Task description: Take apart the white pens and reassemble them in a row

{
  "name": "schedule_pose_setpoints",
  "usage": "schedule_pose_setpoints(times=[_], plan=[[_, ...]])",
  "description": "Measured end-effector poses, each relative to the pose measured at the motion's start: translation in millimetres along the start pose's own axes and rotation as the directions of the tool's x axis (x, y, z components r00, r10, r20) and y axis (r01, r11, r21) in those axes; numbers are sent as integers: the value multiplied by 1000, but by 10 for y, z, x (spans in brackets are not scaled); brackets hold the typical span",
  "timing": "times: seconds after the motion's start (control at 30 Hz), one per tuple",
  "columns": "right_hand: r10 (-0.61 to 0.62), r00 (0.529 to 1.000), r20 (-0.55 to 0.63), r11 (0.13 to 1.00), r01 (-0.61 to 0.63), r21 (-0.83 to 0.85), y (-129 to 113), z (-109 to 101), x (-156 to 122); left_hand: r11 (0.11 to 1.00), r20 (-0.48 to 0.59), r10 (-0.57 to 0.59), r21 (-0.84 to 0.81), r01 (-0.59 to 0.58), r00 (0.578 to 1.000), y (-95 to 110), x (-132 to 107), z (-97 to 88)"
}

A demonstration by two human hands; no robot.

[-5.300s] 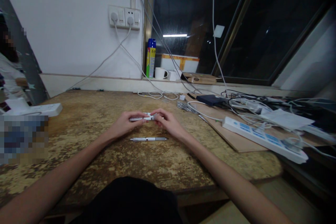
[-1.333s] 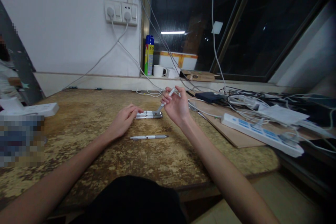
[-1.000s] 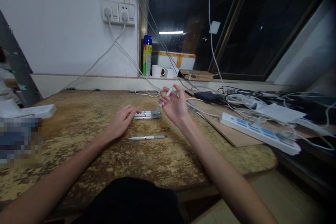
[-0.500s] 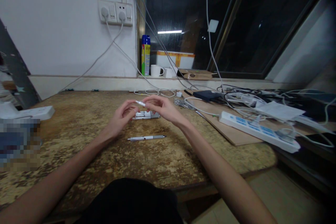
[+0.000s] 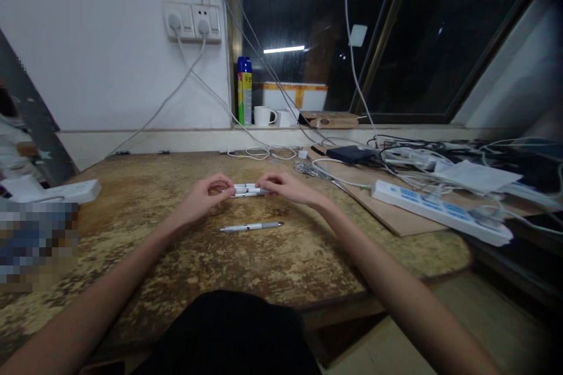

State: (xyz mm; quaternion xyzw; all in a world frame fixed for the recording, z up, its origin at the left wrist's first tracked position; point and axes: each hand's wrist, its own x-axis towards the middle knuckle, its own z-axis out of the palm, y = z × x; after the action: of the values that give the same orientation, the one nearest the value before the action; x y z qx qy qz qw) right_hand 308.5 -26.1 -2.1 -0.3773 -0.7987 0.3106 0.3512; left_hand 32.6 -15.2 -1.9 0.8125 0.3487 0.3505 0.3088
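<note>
A row of white pens (image 5: 247, 189) is lying on the worktop (image 5: 308, 258). The left hand (image 5: 204, 196) is gripping its left end between thumb and fingers, the right hand (image 5: 284, 186) its right end. A single pen (image 5: 251, 227) is lying nearer the person. Farther right, a power strip (image 5: 407, 202) is lying slantwise; behind, a mug (image 5: 263, 115) is standing.

hands (image 5: 211, 193): bare | forearms (image 5: 132, 263): bare | garment (image 5: 224, 334): black, plain, rounded outline
</note>
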Motion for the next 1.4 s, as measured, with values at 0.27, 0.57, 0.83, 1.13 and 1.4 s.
schedule_pose_setpoints(times=[0.27, 0.57, 0.83, 1.13, 1.4], plan=[[55, 958, 281, 996, -71, 49, 91, 6, -263, 972, 348, -165, 215, 92, 923, 93, -76, -92], [68, 945, 320, 997, -75, 7, 159, 67, -265, 970, 454, -149, 241, 40, 879, 98, -117, -107], [49, 928, 369, 997, -67, 37, 198, 61, -263, 976, 481, -114, 218, 8, 869, 116, -121, -114], [55, 998, 30, 996, -53, -69, 331, 9, -250, 971, 270, -94, 237, 29, 958, -4, -116, -52], [68, 939, -337, 984, -119, -133, 623, 110, -233, 901, -78, 48, 433, -10, 996, -280, -84, -53]])
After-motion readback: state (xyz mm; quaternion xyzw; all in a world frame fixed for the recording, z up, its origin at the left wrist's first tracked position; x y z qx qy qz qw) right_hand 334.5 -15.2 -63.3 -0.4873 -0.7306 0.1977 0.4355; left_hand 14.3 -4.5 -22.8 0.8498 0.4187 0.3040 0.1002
